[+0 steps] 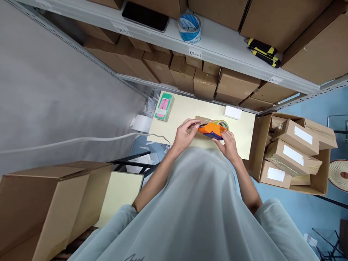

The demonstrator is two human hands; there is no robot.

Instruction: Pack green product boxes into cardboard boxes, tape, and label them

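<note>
An orange and dark-blue tape dispenser (211,129) with a roll of tape (223,124) on it is held over the pale yellow table (185,105). My right hand (227,145) wraps around its right end. At its left end, the fingers of my left hand (187,133) are pinched together on the dispenser's tip; whether they also grip the tape's end is too small to tell. Behind and below the dispenser lies a flat brown cardboard piece (201,119), partly hidden by it.
A green box with a pink picture (164,106) and a small white box (233,112) are on the table. Right stands an open carton (254,152) of parcels. Shelves above hold a phone (145,16), blue tape (189,28) and cutters (263,52). A cable (108,139) crosses left.
</note>
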